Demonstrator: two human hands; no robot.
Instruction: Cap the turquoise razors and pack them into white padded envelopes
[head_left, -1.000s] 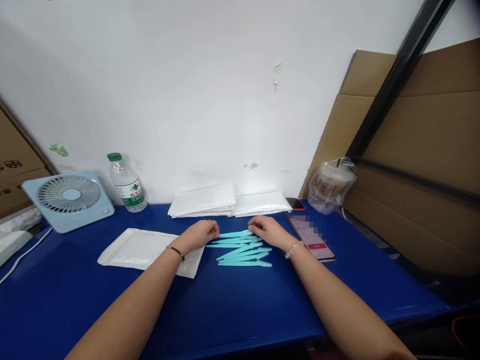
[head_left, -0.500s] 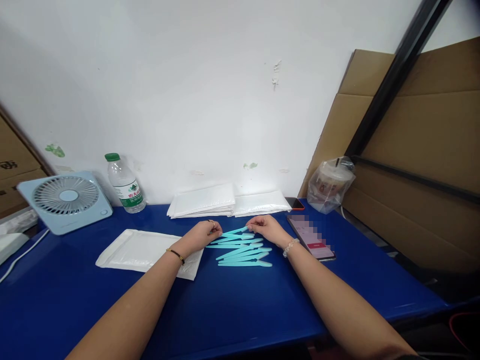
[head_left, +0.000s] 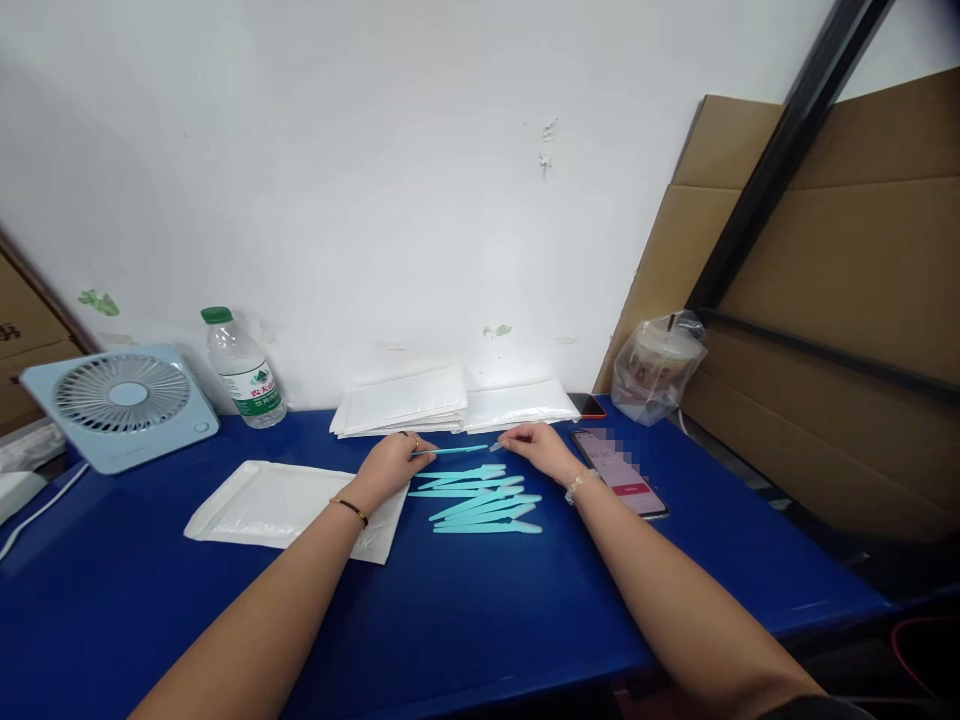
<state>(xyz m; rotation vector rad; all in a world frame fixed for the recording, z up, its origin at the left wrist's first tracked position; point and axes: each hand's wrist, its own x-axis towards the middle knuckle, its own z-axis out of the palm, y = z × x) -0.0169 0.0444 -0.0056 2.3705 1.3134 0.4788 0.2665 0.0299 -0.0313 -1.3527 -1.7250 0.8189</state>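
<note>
Several thin teal plastic sticks [head_left: 480, 498] lie in a loose pile on the blue table [head_left: 465, 620]. One teal stick [head_left: 450, 451] is lifted just above the pile. My left hand [head_left: 394, 463] pinches its left end. My right hand [head_left: 534, 447] is closed in a pinch by the stick's right tip, holding a small clear piece that I cannot make out. A white padded envelope [head_left: 277, 505] lies flat under my left wrist.
A stack of white envelopes [head_left: 450, 405] lies against the wall. A phone [head_left: 626, 475] lies to the right of my right wrist, another phone [head_left: 589, 405] behind it. A bagged drink cup [head_left: 660, 365], a water bottle [head_left: 240, 368], a small fan [head_left: 120, 405] and cardboard [head_left: 825, 300] surround the table.
One teal stick has been lifted off the pile between both hands. My right hand has drawn slightly away from its tip, pinching a small clear piece.
</note>
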